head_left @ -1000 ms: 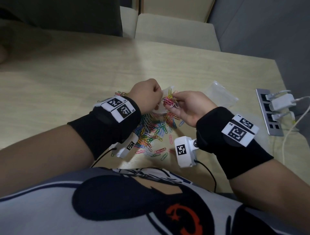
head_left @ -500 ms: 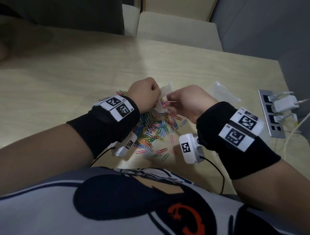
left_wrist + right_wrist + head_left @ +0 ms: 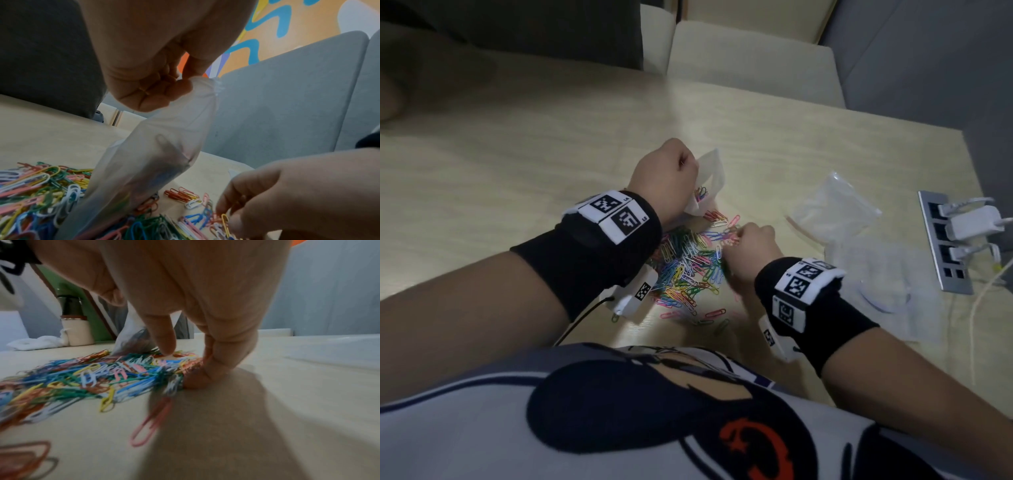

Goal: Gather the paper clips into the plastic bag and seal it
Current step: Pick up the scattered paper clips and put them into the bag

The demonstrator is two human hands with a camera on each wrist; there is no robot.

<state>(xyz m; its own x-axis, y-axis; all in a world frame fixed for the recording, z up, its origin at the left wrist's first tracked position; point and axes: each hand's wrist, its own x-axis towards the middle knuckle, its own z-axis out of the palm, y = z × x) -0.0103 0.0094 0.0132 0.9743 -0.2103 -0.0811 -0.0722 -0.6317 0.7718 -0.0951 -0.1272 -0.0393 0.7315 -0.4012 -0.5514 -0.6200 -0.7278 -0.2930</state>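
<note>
**Inspector:** Grips first.

**Assistant:** The left hand (image 3: pixel 156 68) pinches the top edge of the bag (image 3: pixel 144 162) and holds it upright, its bottom resting on the clips (image 3: pixel 688 270). A few clips already show inside. The right hand (image 3: pixel 748 250) is down at the right edge of the pile, fingers curled, gathering clips against the table (image 3: pixel 517 144); the left wrist view shows a yellow clip at its fingertips (image 3: pixel 228 209).

**Inspector:** Step in hand?

**Assistant:** Filling, judged early: most clips lie loose. Next, the right hand must lift its pinch to the bag's mouth, which the left must keep open. Sealing is far off.

**Inspector:** Differences between views?

**Assistant:** Only the head view shows spare bags (image 3: pixel 832 212) and a power strip (image 3: pixel 945 250) to the right. Only the right wrist view shows a flask (image 3: pixel 74 321) beyond the pile.
</note>
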